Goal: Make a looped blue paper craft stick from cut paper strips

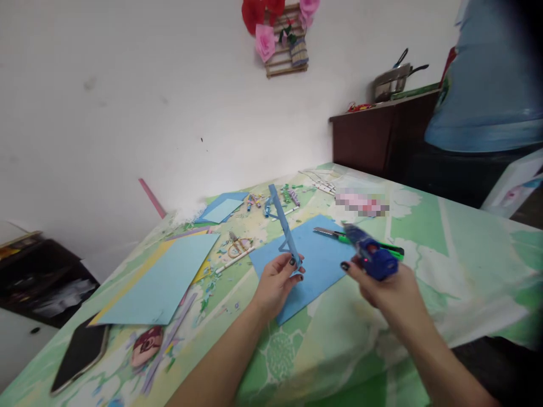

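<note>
My left hand (280, 282) pinches the lower end of a narrow blue paper strip (281, 217), which stands up nearly vertical and looks folded or curled near my fingers. A blue glue gun (373, 254) with a small red light is gripped in my right hand (388, 288), its nozzle pointing up and left. Beneath both hands lies a blue paper sheet (318, 254). On its right part rests a green utility knife (345, 237) with its blade out, partly hidden behind the glue gun.
Left of my hands are light blue paper (165, 282), scissors (240, 246), a white stick (235, 261), a phone (80, 353) and a pink case (147, 346). Paper scraps and small rolls (292, 196) lie farther back. Someone in a blue shirt (496, 85) stands at right.
</note>
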`<state>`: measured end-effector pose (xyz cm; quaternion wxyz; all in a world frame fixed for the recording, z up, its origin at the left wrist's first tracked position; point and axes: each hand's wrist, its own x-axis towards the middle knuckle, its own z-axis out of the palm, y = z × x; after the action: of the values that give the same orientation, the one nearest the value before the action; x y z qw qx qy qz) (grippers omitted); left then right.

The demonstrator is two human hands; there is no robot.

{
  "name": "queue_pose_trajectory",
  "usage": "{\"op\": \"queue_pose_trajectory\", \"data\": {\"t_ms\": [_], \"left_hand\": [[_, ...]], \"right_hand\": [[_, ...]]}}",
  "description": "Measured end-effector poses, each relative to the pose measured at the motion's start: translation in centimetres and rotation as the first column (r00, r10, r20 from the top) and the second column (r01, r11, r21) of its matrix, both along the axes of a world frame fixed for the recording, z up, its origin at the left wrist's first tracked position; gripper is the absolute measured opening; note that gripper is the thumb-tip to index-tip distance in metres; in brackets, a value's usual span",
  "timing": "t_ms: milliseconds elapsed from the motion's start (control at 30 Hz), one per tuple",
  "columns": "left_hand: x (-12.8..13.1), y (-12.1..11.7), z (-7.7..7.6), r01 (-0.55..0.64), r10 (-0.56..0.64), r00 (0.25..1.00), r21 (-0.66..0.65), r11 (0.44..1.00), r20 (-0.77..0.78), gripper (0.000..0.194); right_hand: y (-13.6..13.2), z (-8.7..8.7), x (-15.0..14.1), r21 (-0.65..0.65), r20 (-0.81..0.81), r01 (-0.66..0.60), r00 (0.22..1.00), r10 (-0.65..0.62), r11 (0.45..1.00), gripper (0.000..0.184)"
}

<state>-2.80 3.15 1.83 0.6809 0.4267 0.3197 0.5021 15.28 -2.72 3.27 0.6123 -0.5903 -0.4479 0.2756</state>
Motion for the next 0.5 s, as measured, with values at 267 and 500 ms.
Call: {"op": "queue_pose_trajectory", "data": {"t_ms": [267,500], "left_hand": [[0.1,0.1,-0.7,-0.124,0.123,0.992,0.031,0.992,0.035,0.021],[-0.1,0.0,-0.4,-0.103,0.103,0.994,0.013,0.995,0.022,0.023]], "right_hand": [[0.6,0.1,-6.7,0.094,0.185,-0.087,0.98,0.069,0.992,0.028],[1.7,-1.0,-7.0,0.1,0.179,-0.05,0.983,0.032,0.994,0.011]]}}
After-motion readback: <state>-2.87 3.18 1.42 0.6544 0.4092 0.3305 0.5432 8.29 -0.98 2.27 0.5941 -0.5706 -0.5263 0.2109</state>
